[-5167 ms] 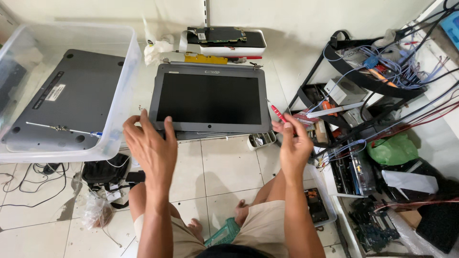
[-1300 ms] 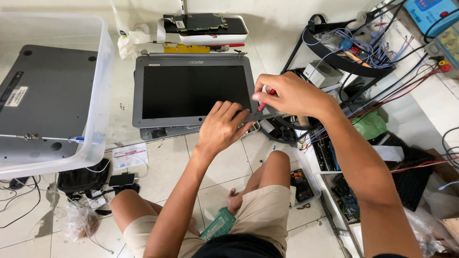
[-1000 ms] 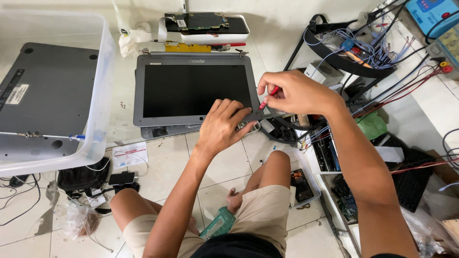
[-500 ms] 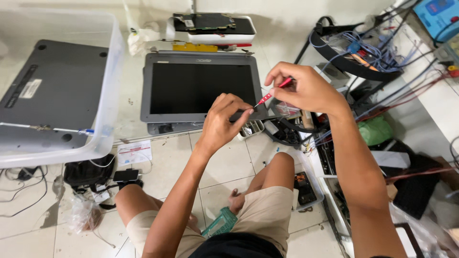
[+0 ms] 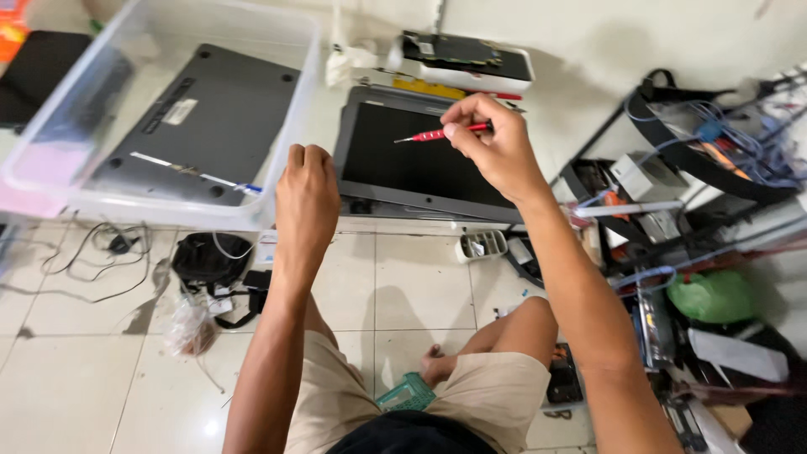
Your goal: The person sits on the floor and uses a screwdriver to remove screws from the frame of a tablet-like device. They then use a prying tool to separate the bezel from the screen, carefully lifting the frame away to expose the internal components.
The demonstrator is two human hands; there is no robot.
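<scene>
Red-handled and thin, the screwdriver (image 5: 437, 134) sits pinched between the thumb and fingers of my right hand (image 5: 496, 147), its metal tip pointing left over the dark screen of the grey laptop panel (image 5: 416, 160). That panel lies flat on the tiled floor (image 5: 403, 277) in front of my folded legs, its far edge near the wall. My left hand (image 5: 306, 202) hovers just off the panel's left edge with the fingers curled in loosely; whether it holds anything small I cannot tell, since only the back of it shows. To the left, a clear plastic bin (image 5: 252, 214) stands on the floor with a grey laptop base (image 5: 202, 126) lying inside it, underside up. Beyond the panel, against the wall, rests a white device with a dark top (image 5: 466, 59). Near the panel's near right corner sits a small white tray (image 5: 483, 245), and a metal rack (image 5: 698, 168) crowded with cables and parts stands at the right.
</scene>
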